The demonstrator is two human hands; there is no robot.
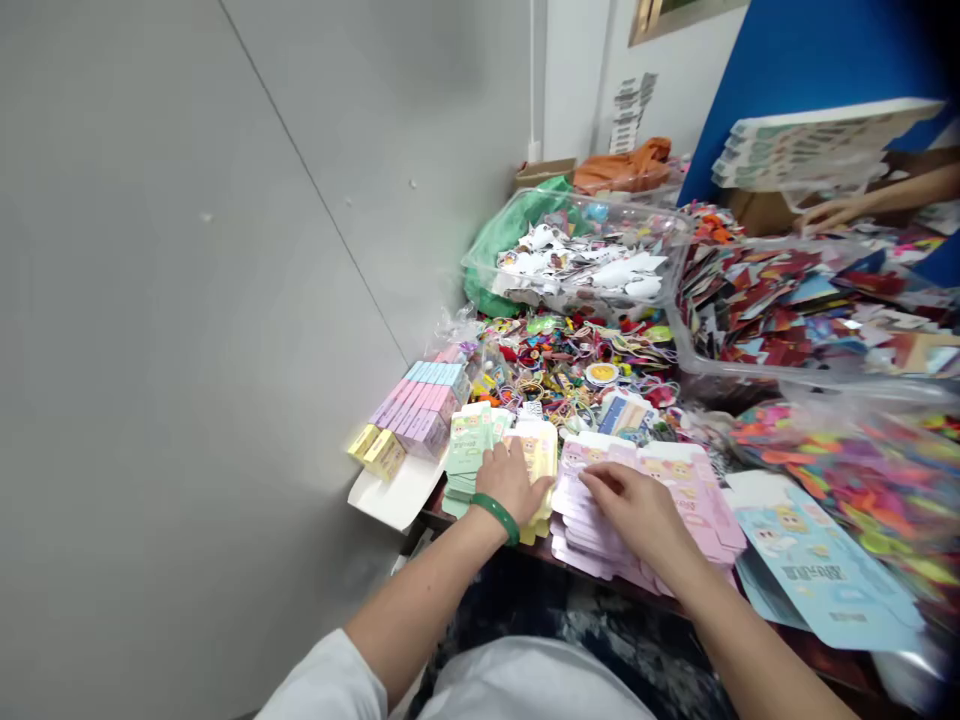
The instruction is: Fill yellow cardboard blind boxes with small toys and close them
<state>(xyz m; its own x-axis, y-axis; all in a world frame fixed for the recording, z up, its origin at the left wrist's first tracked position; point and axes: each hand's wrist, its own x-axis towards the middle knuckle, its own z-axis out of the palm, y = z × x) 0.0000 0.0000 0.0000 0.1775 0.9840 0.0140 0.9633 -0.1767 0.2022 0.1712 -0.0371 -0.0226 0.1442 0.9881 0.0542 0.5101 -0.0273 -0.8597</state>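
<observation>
My left hand (507,487), with a green bangle (496,516) on its wrist, rests on a stack of yellow flat cartons (541,455). Its fingers are stretched out and the thumb is spread. Beside it on the left lie green flat cartons (466,445). My right hand (637,510) is over the purple flat cartons (581,520), thumb and fingertips drawn together; whether something thin is between them is hidden. Pink flat cartons (701,490) lie partly behind this hand. Farther right are light blue flat cartons (814,560).
Folded boxes (427,405) stand in rows by the grey wall (225,350). Small trinkets (555,360) are heaped behind the cartons. Clear bins hold white cut pieces (577,260) and red pieces (780,310). Another person's arm (900,195) reaches in at the upper right.
</observation>
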